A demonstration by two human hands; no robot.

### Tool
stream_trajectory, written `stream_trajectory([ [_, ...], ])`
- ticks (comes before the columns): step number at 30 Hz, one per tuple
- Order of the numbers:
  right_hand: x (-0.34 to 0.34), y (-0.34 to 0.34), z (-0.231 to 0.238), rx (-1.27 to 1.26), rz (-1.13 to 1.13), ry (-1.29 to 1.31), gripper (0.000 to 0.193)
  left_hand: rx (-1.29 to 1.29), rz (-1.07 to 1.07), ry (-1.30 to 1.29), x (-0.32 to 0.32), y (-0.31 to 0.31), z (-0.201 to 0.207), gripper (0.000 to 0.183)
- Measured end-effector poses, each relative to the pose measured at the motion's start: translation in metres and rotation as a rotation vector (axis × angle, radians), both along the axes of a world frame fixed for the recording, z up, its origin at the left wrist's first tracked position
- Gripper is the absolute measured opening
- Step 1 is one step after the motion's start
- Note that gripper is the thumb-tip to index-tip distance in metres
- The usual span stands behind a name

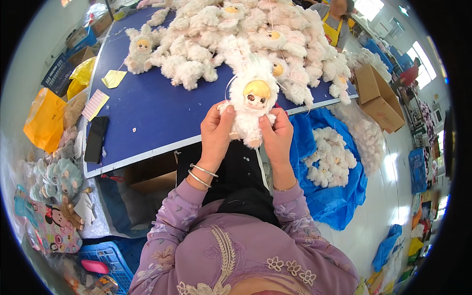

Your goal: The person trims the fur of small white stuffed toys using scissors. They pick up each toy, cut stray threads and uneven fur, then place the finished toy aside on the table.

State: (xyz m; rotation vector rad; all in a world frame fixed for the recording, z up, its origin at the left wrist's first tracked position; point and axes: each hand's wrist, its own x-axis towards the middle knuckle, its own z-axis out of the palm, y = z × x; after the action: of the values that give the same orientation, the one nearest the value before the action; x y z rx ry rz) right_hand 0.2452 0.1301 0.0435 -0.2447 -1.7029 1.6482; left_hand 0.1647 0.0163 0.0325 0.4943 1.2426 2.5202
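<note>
Between my two hands I hold a fluffy white plush doll (254,115) with long ears, a yellow fringe and a smooth face turned up toward me. My left hand (217,129) pinches its side and arm on the left. On the other side my right hand (277,130) grips its arm and body, thumb in front. The doll is upright, just over the near edge of the blue table (147,115). A thin white string loops beside its head. Behind it lies a large heap of similar white plush dolls (196,34), and one doll (141,49) sits apart at the left.
A black phone (96,139), a sticker sheet (95,104) and a yellow paper (113,78) lie at the table's left. On the right, a blue bag (314,201) holds more white plush, near a cardboard box (379,98). A person in a yellow apron (330,32) is at the far right.
</note>
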Motion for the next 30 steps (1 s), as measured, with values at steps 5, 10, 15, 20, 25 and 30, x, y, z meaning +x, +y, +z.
stream_trajectory([
  [5,0.004,0.002,0.0,-0.031,-0.01,0.021,0.011,-0.03,0.004,0.001,0.0,0.005,-0.005,0.032],
  [10,0.004,0.001,0.0,-0.053,-0.032,0.044,0.013,0.094,-0.074,-0.145,0.005,0.012,-0.003,0.033],
  [15,0.004,0.001,0.006,-0.086,0.005,0.054,0.024,0.161,-0.142,-0.261,0.0,0.016,-0.005,0.029],
  [20,0.016,0.011,0.0,-0.105,0.047,-0.009,0.025,0.151,-0.128,-0.305,-0.001,0.014,-0.002,0.028],
  [25,0.022,0.007,0.005,0.211,-0.001,-0.053,0.031,0.152,-0.115,-0.3,-0.004,0.017,-0.01,0.026],
  [30,0.009,0.006,-0.003,0.343,-0.167,-0.116,0.027,0.047,-0.233,-0.22,0.003,0.022,-0.005,0.032],
])
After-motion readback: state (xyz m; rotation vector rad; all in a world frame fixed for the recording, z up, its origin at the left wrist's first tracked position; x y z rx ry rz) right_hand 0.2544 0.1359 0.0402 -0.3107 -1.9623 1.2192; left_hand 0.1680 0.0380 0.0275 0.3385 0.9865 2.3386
